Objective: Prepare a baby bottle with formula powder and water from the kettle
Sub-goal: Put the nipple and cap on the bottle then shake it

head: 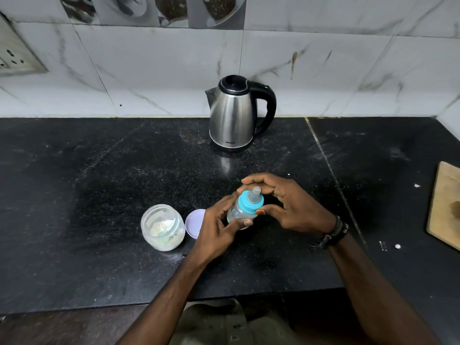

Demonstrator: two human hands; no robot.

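Above the black counter, the left hand gripped the baby bottle by its body while the right hand pinched its teal cap; beside them lay the open powder jar and its lid, with the kettle standing farther back by the tiled wall.
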